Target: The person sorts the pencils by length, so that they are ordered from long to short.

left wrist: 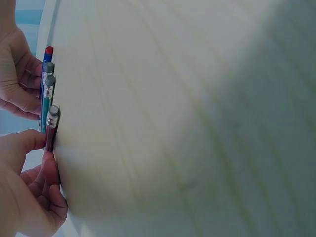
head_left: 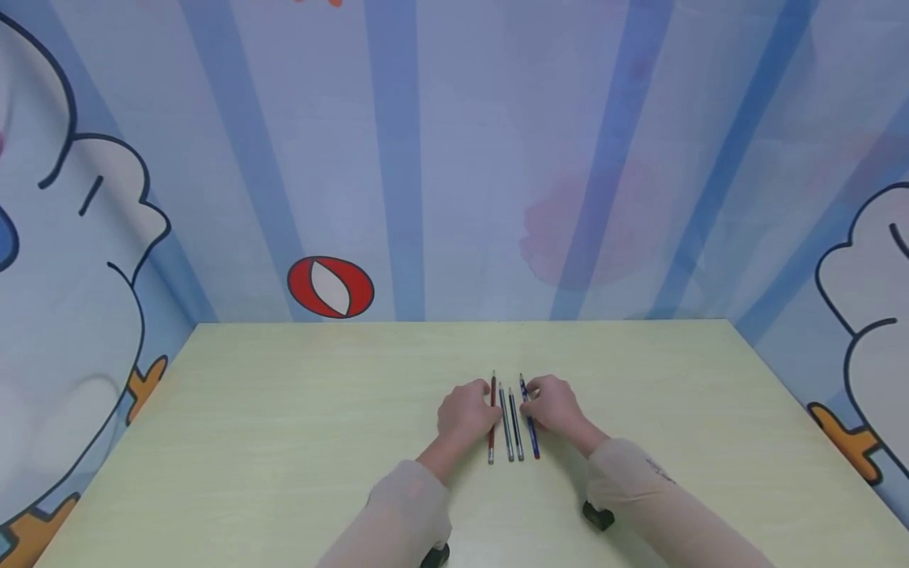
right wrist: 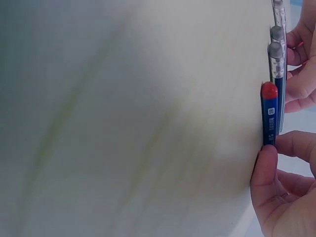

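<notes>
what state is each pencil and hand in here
red pencil: pinched, eraser end toward the person
teal pencil: lying on the table, not pinched, eraser end toward the person
dark pencil: lying on the table, not pinched, eraser end toward the person
blue pencil: pinched, red end toward the person
left hand: pinching the red pencil
right hand: pinching the blue pencil
</notes>
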Tool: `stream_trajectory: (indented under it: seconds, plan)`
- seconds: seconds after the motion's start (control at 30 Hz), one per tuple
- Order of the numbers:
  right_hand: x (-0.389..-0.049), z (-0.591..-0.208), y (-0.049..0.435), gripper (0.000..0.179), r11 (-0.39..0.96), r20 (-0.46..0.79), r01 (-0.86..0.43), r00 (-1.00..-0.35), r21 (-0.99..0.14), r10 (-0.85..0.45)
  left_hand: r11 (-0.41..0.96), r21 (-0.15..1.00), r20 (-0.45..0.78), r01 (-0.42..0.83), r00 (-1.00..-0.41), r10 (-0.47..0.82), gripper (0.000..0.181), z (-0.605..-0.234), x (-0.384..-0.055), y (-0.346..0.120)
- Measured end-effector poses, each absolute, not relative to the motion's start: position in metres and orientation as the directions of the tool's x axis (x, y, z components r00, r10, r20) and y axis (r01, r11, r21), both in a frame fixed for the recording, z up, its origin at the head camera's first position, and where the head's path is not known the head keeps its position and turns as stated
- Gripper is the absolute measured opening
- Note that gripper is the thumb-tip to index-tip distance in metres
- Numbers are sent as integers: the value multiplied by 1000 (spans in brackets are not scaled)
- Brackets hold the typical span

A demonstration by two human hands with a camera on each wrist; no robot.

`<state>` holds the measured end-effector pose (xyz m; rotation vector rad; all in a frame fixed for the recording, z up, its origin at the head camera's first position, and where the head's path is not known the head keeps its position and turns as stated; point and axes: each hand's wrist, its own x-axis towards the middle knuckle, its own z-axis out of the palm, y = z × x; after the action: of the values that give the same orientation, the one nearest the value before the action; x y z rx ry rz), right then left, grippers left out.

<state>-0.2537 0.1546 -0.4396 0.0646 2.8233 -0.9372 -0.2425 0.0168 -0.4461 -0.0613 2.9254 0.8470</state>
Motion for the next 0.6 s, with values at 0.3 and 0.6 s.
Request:
stream_trajectory:
  seconds: [0.3,0.6]
  plan:
    - [-252,-439,153,37,812,-123,62,-992,-580,-12,868,495,-79,-44,-997,-6,28,-446,-244,20]
    - [-251,-441,154,38,803,-115,78,-993,-590,13,861,508,-74,-31,-997,8,31,-445,-243,18]
